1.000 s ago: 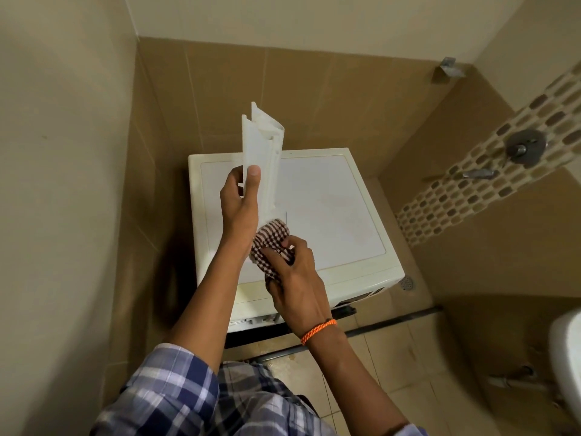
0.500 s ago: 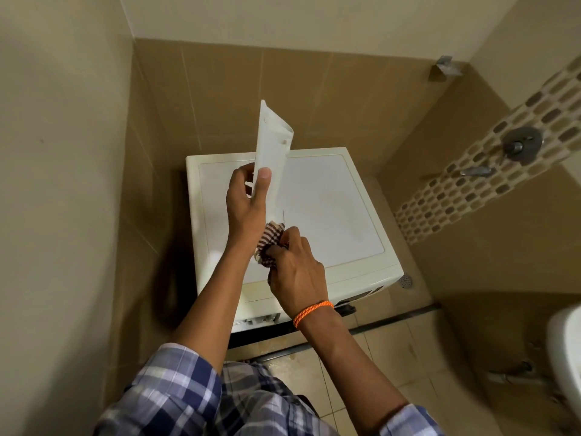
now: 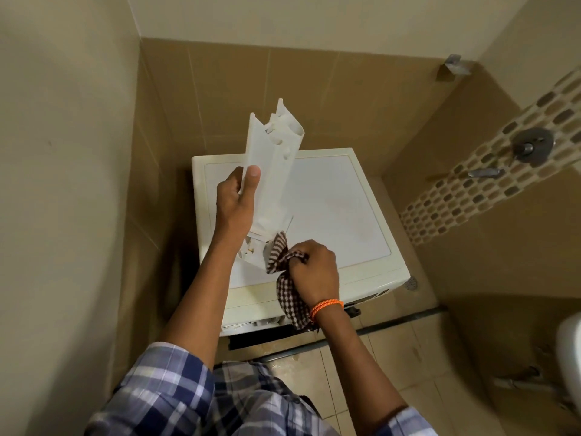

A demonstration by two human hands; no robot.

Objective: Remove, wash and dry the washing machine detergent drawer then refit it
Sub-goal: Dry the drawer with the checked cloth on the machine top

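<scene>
Here, we list what stands before us:

- Detergent drawer (image 3: 273, 171): white plastic, long, held nearly upright and tilted a little to the right, in the air above the washing machine; its lower end points down toward the cloth.
- Left hand (image 3: 236, 202): we see its grip closed round the drawer's left edge at mid-length, thumb laid flat on the near face, fingers hidden behind.
- Right hand (image 3: 314, 269): its grip is curled tight on a bunched part of the cloth, just beside the drawer's lower end; an orange wristband (image 3: 326, 306) circles the wrist.
- Cloth (image 3: 287, 278): brown-and-white check; its upper fold touches the drawer's lower right corner, and its loose tail hangs below the right wrist.
- Washing machine (image 3: 330, 209): cream, flat-topped, set in the corner against brown tiled walls; we note an open slot (image 3: 251, 323) at the upper left of its front.
- Shower valve (image 3: 533, 146) and spout (image 3: 485, 173): metal, fixed on the mosaic band of the right wall.
- Floor drain (image 3: 412, 282): round, just beside the machine's right front corner.
- Plaid sleeves (image 3: 163, 388): blue and white, rolled up on both arms.
</scene>
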